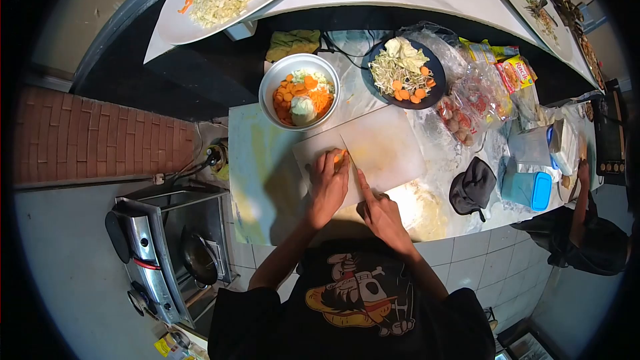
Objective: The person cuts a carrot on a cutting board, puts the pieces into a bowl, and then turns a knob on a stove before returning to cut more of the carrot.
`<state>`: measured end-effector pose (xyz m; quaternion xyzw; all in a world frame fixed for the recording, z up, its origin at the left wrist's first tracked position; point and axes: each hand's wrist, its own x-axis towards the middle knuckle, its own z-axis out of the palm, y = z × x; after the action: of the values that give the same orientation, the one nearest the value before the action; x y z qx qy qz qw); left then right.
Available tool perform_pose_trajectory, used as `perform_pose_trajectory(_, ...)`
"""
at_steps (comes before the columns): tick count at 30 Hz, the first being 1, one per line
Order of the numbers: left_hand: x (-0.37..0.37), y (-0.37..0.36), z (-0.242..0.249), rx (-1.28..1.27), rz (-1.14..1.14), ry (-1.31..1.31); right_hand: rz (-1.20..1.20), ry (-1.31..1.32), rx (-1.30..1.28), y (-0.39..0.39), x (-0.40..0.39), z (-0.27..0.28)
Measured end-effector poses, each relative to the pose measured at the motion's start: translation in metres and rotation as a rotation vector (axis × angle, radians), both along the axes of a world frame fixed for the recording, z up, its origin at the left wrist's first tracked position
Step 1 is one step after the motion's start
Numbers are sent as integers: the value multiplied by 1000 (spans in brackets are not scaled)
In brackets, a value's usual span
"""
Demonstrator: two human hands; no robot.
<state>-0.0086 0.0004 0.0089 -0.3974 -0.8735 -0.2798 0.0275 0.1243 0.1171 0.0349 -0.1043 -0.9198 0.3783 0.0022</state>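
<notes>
The left hand (329, 183), fingers curled closely around the carrot piece (339, 156) at their tips, could be nicked if one strayed under the knife (349, 153) just rightward, gripped by the right hand (384, 215), index finger extended.

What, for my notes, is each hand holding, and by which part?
Right hand: knife, by its handle end. Left hand: orange piece, by the side away from the knife.
</notes>
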Motion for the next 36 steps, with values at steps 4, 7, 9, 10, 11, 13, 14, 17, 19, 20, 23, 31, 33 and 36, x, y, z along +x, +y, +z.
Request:
perform_pose_trajectory(4, 3, -1, 0, 2, 30, -28, 11, -45, 5, 5, -1, 6)
perform_pose_trajectory(7, 3, -3, -2, 4, 39, -31, 30, -79, 11, 8, -2, 11)
perform_pose_trajectory(9, 3, -2, -2, 1, 44, -28, 39, -79, 22, 11, -1, 13)
perform_pose_trajectory(10, 3, -2, -1, -7, 43, -24, 50, -83, 35, 12, -2, 14)
perform_pose_trajectory(11, 3, -2, 0, -15, 42, -19, 61, -87, 48, 12, -3, 15)
perform_pose_trajectory(13, 2, -2, 0, -10, 43, -24, 71, -85, 52, 13, -3, 17)
perform_pose_trajectory(14, 2, -2, 0, -4, 43, -30, 80, -85, 56, 13, -3, 17)
perform_pose_trajectory(17, 1, -3, 1, -14, 40, -29, 83, -66, 55, 13, -5, 20)
perform_pose_trajectory(19, 1, -4, 3, -16, 38, -34, 79, -107, 39, 13, -9, 22)
perform_pose_trajectory(20, 1, -3, 3, -16, 36, -36, 74, -146, 25, 13, -10, 22)
perform_pose_trajectory(23, 1, -6, -1, 9, 27, -41, 74, -87, 59, 12, -9, 5)
perform_pose_trajectory(31, 2, -6, 4, 23, 12, -74, 35, -101, -29, 14, -4, 10)
perform_pose_trajectory(33, 3, -5, 4, 20, 7, -91, 33, -103, -34, 14, -3, 8)
perform_pose_trajectory(36, 2, -5, 2, 20, 9, -64, 13, -33, -33, 10, -1, 2)
